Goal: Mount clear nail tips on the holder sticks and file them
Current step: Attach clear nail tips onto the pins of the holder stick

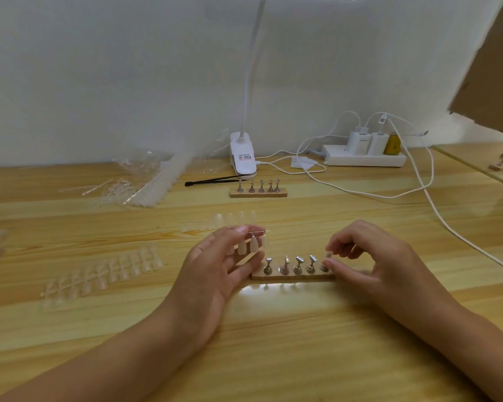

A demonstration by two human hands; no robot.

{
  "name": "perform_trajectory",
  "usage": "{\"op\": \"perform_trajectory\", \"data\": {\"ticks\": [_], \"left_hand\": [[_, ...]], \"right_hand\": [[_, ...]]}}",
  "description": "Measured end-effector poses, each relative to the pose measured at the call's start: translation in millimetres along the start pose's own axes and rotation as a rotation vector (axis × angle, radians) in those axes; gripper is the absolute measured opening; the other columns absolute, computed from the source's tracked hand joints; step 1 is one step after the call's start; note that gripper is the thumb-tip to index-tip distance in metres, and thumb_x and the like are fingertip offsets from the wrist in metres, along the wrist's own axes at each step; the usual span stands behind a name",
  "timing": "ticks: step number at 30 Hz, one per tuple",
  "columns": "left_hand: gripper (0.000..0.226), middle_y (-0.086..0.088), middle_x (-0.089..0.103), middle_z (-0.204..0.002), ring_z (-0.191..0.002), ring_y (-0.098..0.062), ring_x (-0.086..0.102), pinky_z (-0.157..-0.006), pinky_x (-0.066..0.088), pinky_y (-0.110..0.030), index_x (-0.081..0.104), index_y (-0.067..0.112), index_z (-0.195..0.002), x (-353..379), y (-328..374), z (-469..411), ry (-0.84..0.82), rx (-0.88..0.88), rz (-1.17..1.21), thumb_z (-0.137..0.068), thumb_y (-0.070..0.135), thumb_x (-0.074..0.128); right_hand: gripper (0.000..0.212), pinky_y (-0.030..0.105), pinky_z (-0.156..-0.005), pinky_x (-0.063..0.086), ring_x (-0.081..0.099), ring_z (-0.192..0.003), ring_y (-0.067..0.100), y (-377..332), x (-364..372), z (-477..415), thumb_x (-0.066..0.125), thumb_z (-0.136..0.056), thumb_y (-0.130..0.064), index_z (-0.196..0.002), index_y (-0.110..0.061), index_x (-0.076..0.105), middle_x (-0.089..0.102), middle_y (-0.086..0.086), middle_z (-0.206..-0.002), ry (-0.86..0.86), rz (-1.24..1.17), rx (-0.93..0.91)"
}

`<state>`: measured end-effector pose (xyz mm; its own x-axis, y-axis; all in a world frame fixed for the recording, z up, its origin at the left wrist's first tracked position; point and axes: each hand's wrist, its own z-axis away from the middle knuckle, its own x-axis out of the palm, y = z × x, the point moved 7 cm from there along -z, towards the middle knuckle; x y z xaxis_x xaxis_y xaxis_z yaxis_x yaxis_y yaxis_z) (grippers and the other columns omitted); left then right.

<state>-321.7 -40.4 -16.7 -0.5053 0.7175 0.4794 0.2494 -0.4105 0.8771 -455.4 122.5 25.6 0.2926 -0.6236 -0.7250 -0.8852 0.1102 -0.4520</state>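
Observation:
A wooden base in front of me carries several metal holder sticks. My left hand holds a short strip of clear nail tips by its sprue, just above the base's left end. My right hand pinches a single clear nail tip between thumb and forefinger, right on top of the rightmost holder stick. The other sticks stand bare.
Strips of clear tips lie to the left, more tips behind my hands. A second holder base, a black file, a clamp lamp, a power strip with white cables and torn packaging sit further back.

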Motion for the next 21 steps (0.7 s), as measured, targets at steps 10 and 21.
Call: {"op": "perform_trajectory", "data": {"ticks": [10, 21], "left_hand": [[0.021, -0.005, 0.071, -0.092, -0.096, -0.015, 0.065, -0.092, 0.057, -0.038, 0.079, 0.01, -0.085, 0.1, 2.5, 2.6, 0.05, -0.004, -0.023, -0.072, 0.026, 0.073], [0.013, -0.002, 0.074, -0.099, -0.097, -0.012, 0.068, -0.089, 0.059, -0.038, 0.076, 0.017, -0.067, 3.7, 4.2, 6.4, 0.048, 0.013, -0.073, -0.072, 0.027, 0.069]], "right_hand": [[0.014, 0.022, -0.075, 0.047, 0.061, -0.084, 0.011, -24.1, -1.6, -4.1, 0.072, -0.086, -0.031, -0.092, -0.019, 0.068, 0.064, -0.011, -0.087, 0.104, -0.049, -0.034], [0.021, 0.012, -0.077, 0.047, 0.065, -0.088, 0.004, -0.3, -5.4, -8.6, 0.067, -0.077, -0.042, -0.092, -0.027, 0.069, 0.07, -0.014, -0.085, 0.162, -0.132, 0.126]]}}
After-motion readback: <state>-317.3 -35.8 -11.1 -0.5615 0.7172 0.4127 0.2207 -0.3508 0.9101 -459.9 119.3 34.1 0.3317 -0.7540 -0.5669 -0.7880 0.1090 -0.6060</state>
